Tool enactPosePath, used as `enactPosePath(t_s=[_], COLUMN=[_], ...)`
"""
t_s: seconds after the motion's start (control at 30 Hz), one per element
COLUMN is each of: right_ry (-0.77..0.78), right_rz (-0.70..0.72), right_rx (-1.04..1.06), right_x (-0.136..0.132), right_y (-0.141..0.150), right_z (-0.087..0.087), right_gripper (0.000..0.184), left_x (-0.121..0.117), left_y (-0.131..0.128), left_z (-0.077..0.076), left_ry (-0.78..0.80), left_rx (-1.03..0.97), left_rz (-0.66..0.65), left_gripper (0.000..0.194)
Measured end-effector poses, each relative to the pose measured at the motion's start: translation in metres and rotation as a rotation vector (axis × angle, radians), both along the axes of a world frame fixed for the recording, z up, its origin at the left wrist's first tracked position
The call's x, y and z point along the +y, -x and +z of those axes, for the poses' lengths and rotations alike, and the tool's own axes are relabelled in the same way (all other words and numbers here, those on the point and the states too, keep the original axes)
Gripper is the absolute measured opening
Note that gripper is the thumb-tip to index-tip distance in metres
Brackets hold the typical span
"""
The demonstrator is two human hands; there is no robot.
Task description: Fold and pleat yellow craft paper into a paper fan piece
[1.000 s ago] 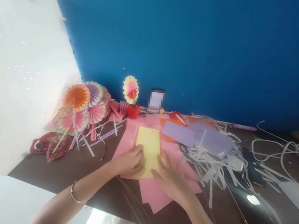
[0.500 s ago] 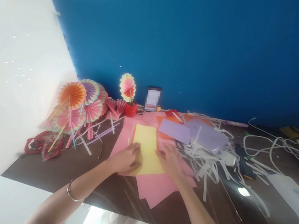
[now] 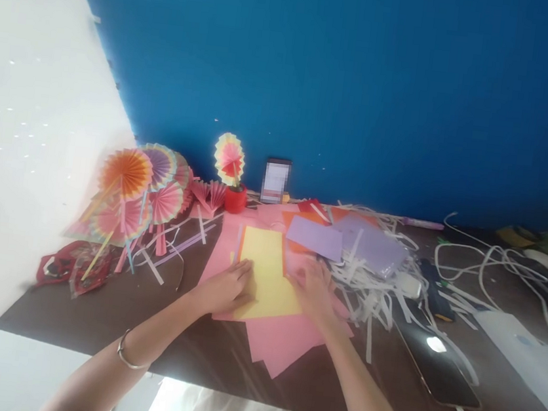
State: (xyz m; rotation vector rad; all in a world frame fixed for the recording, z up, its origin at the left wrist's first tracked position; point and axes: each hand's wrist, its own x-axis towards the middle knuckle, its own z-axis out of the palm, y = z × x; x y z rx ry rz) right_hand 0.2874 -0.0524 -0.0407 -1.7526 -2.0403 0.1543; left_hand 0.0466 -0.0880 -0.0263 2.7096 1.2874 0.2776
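Observation:
A yellow paper sheet (image 3: 266, 270) lies flat in front of me over pink paper sheets (image 3: 282, 345). Orange and light purple paper edges show around its upper part. My left hand (image 3: 230, 286) rests on the yellow sheet's left side, its fingers stretched over the edge. At the right edge is my right hand (image 3: 314, 290), fingers apart, with the thumb side touching the yellow sheet; part of its fingertips is hard to make out. A purple paper piece (image 3: 314, 237) lies just beyond the right hand, over orange paper.
Folded paper fans (image 3: 126, 174) cluster at the left, near red packets (image 3: 74, 265). A red pot (image 3: 235, 199) with a fan and a propped phone (image 3: 275, 180) stand by the blue wall. White paper strips (image 3: 373, 309), a dark phone (image 3: 443, 367) and white cables (image 3: 490, 256) spread over the right side.
The view has shifted slightly, so things sit a little further left. A faint crosswise line on the yellow sheet no longer shows. Both hands stay at its sides.

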Motion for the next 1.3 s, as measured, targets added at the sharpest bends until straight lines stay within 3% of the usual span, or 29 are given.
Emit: enactPosePath(t_s=[0.1,0.17,0.23,0.3,0.47,0.67,0.9,1.3], right_ry=[-0.160,-0.220,-0.186,-0.106,-0.036,0.010,0.014,-0.046], right_rz=[0.074,0.222,0.376,0.444,0.453,0.468,0.523,0.584], right_rx=[0.035,0.004,-0.085,-0.175,-0.190,-0.122,-0.131,-0.280], right_x=[-0.003,-0.006,-0.009,-0.011,-0.011,-0.009,-0.009,-0.004], right_y=[0.001,0.004,0.007,0.009,0.006,0.005,0.006,0.004], right_z=[0.011,0.018,0.024,0.027,0.026,0.026,0.027,0.021], right_gripper=[0.021,0.025,0.028,0.030,0.030,0.028,0.030,0.025], left_x=[-0.002,-0.002,-0.001,0.004,0.019,0.024,0.026,0.024], left_y=[-0.001,0.000,0.002,0.006,0.030,0.048,0.038,0.033], left_z=[0.002,0.003,0.003,0.002,-0.002,0.004,0.002,0.006], left_ry=[0.024,0.029,0.037,0.074,0.141,0.009,-0.205,-0.182], left_rx=[-0.006,-0.031,-0.075,-0.125,-0.202,-0.198,-0.084,0.020], left_rz=[0.013,0.008,-0.012,-0.015,-0.004,0.028,0.025,0.109], left_gripper=[0.061,0.058,0.048,0.041,0.044,0.049,0.031,0.037])
